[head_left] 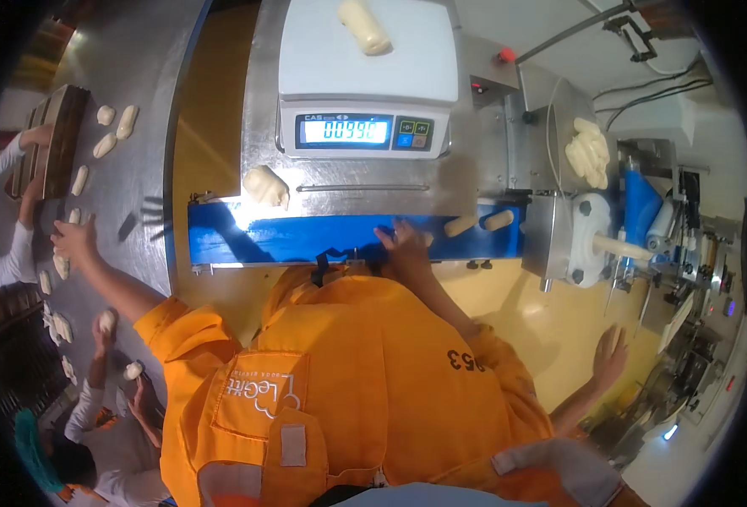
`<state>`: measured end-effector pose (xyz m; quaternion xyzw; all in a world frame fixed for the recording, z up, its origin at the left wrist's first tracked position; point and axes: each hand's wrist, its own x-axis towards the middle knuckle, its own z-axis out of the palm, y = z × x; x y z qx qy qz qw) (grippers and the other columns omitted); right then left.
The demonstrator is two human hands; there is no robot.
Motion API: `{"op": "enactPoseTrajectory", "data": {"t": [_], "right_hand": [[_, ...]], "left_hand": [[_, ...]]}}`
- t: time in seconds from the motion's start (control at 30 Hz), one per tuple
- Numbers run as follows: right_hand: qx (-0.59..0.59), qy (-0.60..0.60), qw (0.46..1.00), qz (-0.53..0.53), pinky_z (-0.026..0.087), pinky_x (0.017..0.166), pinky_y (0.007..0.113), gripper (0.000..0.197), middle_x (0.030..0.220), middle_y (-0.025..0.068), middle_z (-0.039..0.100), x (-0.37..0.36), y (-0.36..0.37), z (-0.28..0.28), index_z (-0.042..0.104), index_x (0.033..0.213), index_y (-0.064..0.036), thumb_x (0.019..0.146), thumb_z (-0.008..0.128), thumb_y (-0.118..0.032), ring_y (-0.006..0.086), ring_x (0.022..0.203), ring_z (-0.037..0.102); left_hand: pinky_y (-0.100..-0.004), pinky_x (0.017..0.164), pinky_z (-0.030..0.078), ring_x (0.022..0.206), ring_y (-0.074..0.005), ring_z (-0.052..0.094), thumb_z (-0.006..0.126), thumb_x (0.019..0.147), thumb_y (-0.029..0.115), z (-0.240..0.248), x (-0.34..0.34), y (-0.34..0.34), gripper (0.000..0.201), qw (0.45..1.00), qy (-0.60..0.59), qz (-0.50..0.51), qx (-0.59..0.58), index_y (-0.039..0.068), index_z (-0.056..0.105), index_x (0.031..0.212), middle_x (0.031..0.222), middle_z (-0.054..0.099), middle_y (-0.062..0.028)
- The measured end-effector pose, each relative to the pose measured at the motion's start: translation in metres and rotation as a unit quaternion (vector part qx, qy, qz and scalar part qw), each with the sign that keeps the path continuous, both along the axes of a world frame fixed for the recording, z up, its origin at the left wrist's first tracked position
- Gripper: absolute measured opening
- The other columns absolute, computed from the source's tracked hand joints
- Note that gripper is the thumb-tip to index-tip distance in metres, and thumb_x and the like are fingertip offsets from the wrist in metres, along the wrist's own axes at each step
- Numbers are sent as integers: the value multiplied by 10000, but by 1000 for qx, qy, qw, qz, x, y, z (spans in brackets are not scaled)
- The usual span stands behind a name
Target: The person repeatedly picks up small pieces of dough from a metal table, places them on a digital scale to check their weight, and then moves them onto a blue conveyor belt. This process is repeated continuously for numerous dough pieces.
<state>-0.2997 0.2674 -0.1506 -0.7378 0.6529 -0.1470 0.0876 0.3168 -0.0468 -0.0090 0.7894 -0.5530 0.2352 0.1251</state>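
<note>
My left hand (74, 238) reaches over the steel table on the left, fingers stretched out among dough pieces. One dough piece (75, 216) lies at its fingertips and another dough roll (62, 267) just below it; the palm side is hidden. Above the blue conveyor belt (306, 237), my right hand (407, 250) has its fingers apart, with a partly covered dough roll (428, 240) beside it. Two more dough rolls, one short (498, 220) and one by it (460, 226), lie farther right on the belt. A bigger dough lump (266, 186) rests on the steel ledge beyond the belt.
A digital scale (369, 76) with a dough roll (363, 27) on its plate stands beyond the belt. At right, a machine (589, 239) has a dough pile (588, 154) on top. Co-workers' hands (106, 325) handle dough at left; another person's hand (611, 355) is lower right.
</note>
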Motion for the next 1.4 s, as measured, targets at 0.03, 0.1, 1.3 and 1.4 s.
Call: {"op": "enactPoseTrajectory", "data": {"t": [0.03,0.1,1.3,1.4], "right_hand": [[-35,42,998,9,464,887,435,382,1114,99,586,-8,0,-17,633,1116,-137,738,624,-82,292,1045,553],[55,58,997,15,465,895,429,362,1049,123,573,-21,6,-58,635,1136,-157,782,572,-113,298,1048,543],[-214,-230,948,-52,474,809,391,314,1057,116,586,-6,-29,107,606,1015,-121,728,658,-5,286,995,568],[-106,-127,983,-75,466,791,428,251,998,82,599,-5,12,27,603,995,-122,760,631,-38,276,977,572]], "left_hand": [[-474,1061,326,1260,-408,432,762,751,360,-1,-20,-2,709,993,-68,95,-6,24,485,1310,1345,471,-248],[-473,1082,290,1306,-384,376,763,748,358,14,-103,-23,758,990,-3,-120,-74,7,442,1338,1366,440,-251],[-387,1000,406,1170,-319,521,587,886,232,25,-93,23,508,894,323,-305,55,-44,469,1296,1294,525,-196],[-401,1015,392,1212,-329,490,632,863,298,8,-51,6,599,951,152,-268,9,-44,446,1318,1324,494,-215]]}}
